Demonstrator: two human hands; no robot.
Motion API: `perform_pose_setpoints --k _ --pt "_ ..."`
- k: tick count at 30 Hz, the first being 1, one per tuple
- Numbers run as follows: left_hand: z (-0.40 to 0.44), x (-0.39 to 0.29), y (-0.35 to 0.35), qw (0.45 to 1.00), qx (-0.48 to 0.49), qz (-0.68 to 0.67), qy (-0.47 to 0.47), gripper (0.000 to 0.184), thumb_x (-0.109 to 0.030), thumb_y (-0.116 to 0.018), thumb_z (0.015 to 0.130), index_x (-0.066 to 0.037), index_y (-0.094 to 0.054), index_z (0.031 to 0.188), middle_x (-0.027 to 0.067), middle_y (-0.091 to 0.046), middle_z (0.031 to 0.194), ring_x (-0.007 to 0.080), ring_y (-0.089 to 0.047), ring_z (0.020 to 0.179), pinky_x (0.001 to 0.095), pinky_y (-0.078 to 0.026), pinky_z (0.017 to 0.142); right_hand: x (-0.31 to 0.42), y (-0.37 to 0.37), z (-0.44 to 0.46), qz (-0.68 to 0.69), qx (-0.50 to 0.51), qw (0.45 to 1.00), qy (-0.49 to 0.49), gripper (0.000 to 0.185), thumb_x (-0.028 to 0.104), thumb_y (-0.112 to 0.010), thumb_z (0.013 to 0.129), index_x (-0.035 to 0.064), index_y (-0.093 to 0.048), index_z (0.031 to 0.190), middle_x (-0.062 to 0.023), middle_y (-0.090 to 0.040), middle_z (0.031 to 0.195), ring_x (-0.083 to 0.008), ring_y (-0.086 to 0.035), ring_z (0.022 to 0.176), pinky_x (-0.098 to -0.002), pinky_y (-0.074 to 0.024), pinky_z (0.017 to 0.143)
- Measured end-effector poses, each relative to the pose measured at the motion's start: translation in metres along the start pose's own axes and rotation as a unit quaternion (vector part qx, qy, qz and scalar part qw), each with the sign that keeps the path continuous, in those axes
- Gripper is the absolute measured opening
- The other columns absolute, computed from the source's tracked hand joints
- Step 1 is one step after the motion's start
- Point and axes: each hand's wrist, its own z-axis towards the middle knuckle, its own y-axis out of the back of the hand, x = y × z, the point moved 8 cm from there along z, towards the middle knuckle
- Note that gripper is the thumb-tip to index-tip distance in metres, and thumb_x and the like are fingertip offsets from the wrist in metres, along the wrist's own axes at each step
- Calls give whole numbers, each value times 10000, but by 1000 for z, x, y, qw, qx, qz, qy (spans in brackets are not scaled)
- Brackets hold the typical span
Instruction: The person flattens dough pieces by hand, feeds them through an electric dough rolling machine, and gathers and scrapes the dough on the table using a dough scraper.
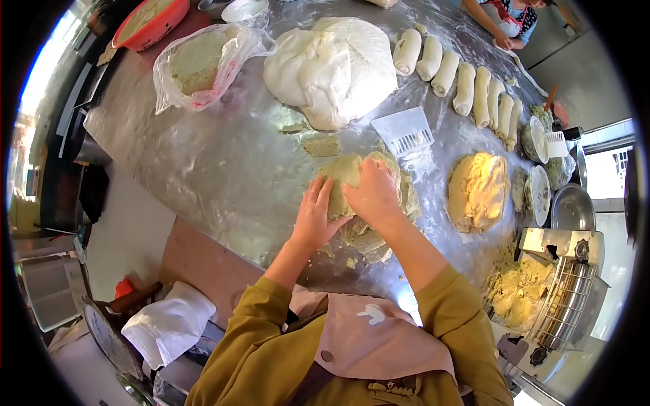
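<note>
A stack of flat, greenish dough pieces (369, 238) lies on the metal table in front of me. My left hand (315, 211) rests at its left edge with the fingers spread. On top of the stack, my right hand (374, 191) presses down with its fingers bent; whether it grips any dough is hidden. A loose flat piece (321, 146) lies just beyond my hands. Farther back sits a large mound of white dough (332, 71), and a white scraper (404, 132) is right of the stack. A yellow dough lump (478, 191) lies farther right.
Several dough rolls (465, 88) line the back right. A plastic bag of dough (198, 64) and a red basin (152, 24) stand back left. A roller machine (565, 291) stands at the right, near metal bowls (573, 207). Another person (504, 20) works at the far right.
</note>
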Motion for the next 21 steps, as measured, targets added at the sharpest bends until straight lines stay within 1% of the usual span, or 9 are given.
perform_pose_setpoints --k 2,8,11,14,16,17,18,19,21 --pt "-2 2 2 1000 -4 -27 8 774 -248 -769 729 3 -395 1358 248 -380 1397 422 -377 1282 452 -347 1050 8 -1 -1 58 2 998 -2 447 175 -694 736 -26 -497 1084 -246 -562 1098 -407 -547 1043 -457 -449 872" --pt "-7 5 2 999 -17 -36 13 676 -191 -728 776 13 -413 1338 233 -408 1383 406 -412 1259 420 -379 1025 18 -14 3 83 56 994 -34 395 110 -647 739 6 -483 1083 -241 -623 989 -403 -602 958 -449 -474 804" --pt "-9 -4 8 995 -36 -83 35 627 -184 -699 797 -1 -429 1333 228 -437 1368 391 -439 1248 412 -396 1008 10 -4 0 157 -21 987 25 408 100 -645 733 -3 -485 1095 -216 -632 982 -382 -620 919 -426 -486 788" --pt "-10 -18 12 995 -19 -96 23 606 -165 -686 806 2 -431 1330 227 -440 1363 398 -451 1233 410 -402 998 11 21 -13 207 -46 977 18 410 85 -617 744 -9 -489 1122 -233 -633 967 -386 -621 931 -418 -488 790" --pt "-12 -31 12 995 -12 -95 7 596 -146 -683 810 6 -429 1327 229 -443 1359 406 -454 1222 418 -413 984 17 54 -29 230 -65 970 33 406 89 -624 745 -5 -500 1120 -216 -639 969 -365 -630 919 -396 -491 798" --pt "-13 -35 14 998 -32 -60 8 578 -154 -667 822 5 -431 1325 233 -445 1354 408 -455 1218 419 -412 984 15 70 -36 241 -77 967 40 405 91 -628 745 -3 -506 1119 -207 -642 969 -354 -634 913 -385 -492 802" --pt "-12 -40 14 998 -52 -27 5 560 -161 -651 834 5 -433 1322 237 -447 1350 409 -457 1215 420 -412 984 6 82 -41 265 -78 960 43 406 110 -659 740 8 -523 1109 -185 -644 970 -295 -642 890 -366 -492 800" --pt "-11 -45 13 998 -70 3 1 542 -168 -634 845 4 -436 1319 242 -449 1346 410 -458 1212 421 -411 984 4 96 -50 277 -74 957 48 409 115 -668 739 11 -527 1108 -181 -645 964 -281 -640 886 -363 -492 798" --pt "1 -37 3 999 -2 -21 28 505 -222 -603 864 8 -461 1291 263 -466 1309 413 -458 1199 433 -395 1001 -15 142 -77 286 -88 953 42 414 127 -685 737 16 -535 1107 -173 -646 953 -254 -637 879 -357 -492 793"
